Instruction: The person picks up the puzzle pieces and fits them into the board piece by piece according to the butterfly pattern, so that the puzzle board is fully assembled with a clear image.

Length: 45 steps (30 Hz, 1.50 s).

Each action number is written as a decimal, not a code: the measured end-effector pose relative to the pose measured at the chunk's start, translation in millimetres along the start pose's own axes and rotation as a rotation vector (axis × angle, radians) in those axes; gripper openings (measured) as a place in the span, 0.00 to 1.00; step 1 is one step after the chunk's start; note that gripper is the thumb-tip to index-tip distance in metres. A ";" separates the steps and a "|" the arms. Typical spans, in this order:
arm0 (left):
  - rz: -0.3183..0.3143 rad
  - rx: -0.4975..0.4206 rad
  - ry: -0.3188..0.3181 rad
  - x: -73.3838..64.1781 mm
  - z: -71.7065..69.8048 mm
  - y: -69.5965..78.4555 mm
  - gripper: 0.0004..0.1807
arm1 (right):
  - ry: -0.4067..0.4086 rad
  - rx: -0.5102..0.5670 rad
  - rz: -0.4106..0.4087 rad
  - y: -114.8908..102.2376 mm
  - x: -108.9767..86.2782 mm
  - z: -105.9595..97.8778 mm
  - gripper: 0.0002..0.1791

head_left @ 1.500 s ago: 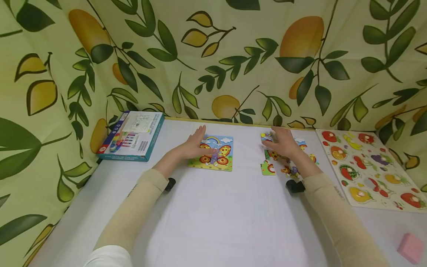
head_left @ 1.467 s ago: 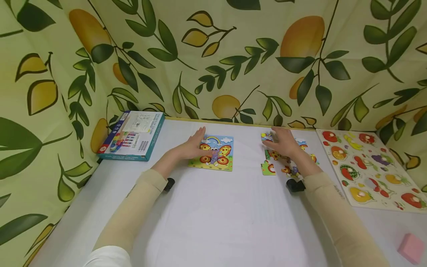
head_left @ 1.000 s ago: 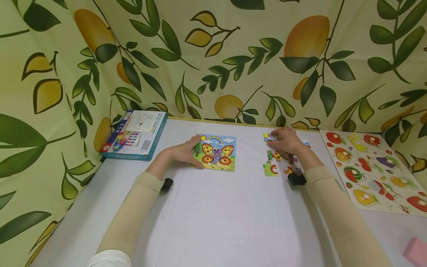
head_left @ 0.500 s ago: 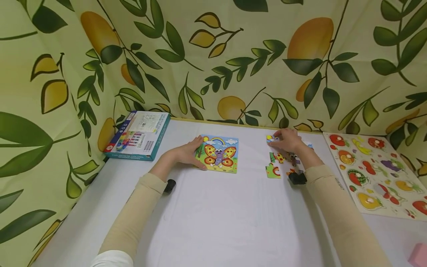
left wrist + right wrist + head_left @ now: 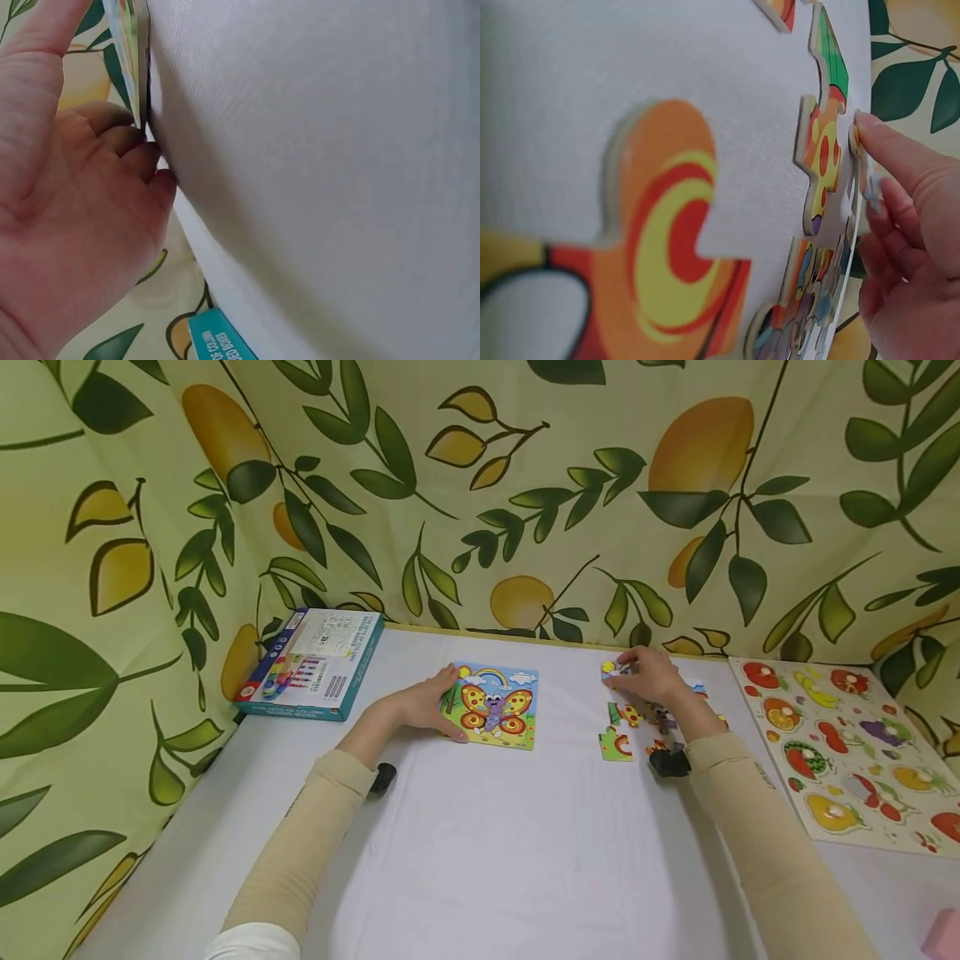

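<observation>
A square butterfly puzzle board (image 5: 497, 706) lies on the white table. My left hand (image 5: 418, 706) grips its left side, thumb at the near edge and fingers toward the far corner. In the left wrist view, the curled fingers (image 5: 139, 154) meet the board's edge. My right hand (image 5: 654, 678) pinches a puzzle piece (image 5: 611, 668) with a yellow sun, at the far side of a group of loose pieces. The right wrist view shows that sun piece (image 5: 861, 161) on edge between thumb and fingers. Below the hand lie a green-and-yellow piece (image 5: 825, 154) and an orange swirl piece (image 5: 671, 225).
A boxed toy set (image 5: 311, 664) lies at the back left. To the right is a fruit peg board (image 5: 847, 752), and a pink block (image 5: 943, 935) sits at the front right corner. A fruit-print curtain (image 5: 480, 493) hangs along the table's back edge.
My left thumb has moved off the butterfly picture to the board's near left edge. My right fingers have closed on the sun piece. The head view has shifted slightly.
</observation>
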<state>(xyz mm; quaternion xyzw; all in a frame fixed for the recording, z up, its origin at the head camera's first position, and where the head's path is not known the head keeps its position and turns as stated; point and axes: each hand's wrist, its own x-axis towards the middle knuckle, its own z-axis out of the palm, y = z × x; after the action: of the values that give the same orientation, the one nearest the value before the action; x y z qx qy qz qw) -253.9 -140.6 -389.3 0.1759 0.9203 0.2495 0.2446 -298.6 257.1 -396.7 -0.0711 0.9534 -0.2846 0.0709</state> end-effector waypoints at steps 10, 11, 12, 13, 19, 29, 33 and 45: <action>0.001 0.015 -0.016 -0.8 -1.5 -2.0 0.70 | 0.102 0.165 0.019 -13.6 -5.0 2.0 0.19; 0.005 0.014 -0.021 -1.0 -1.8 -2.3 0.71 | 0.111 0.191 0.035 -17.0 -5.7 2.3 0.19; 0.008 0.012 -0.024 -1.4 -2.2 -2.1 0.71 | 0.119 0.222 0.044 -20.6 -6.2 2.8 0.19; 0.012 0.014 -0.026 -1.8 -2.5 -2.3 0.71 | 0.124 0.255 0.052 -24.4 -6.4 3.5 0.19; 0.031 0.045 -0.012 -1.3 -1.0 -1.3 0.70 | 0.082 0.513 0.061 -50.6 -1.2 18.4 0.21; 0.035 0.098 0.011 8.0 7.8 12.2 0.69 | -0.052 0.718 0.001 -108.8 10.4 59.2 0.19; 0.034 0.128 0.020 11.0 11.1 21.1 0.69 | -0.069 0.697 0.013 -124.0 17.0 76.1 0.17; 0.039 0.098 0.023 10.9 12.2 23.2 0.65 | 0.003 0.520 -0.004 -140.0 31.1 102.5 0.13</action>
<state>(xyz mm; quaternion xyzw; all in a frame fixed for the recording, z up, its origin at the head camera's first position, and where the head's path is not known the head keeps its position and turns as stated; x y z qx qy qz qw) -251.5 -112.3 -389.8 0.2029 0.9306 0.2108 0.2198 -297.7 81.2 -407.1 -0.0519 0.8482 -0.5203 0.0846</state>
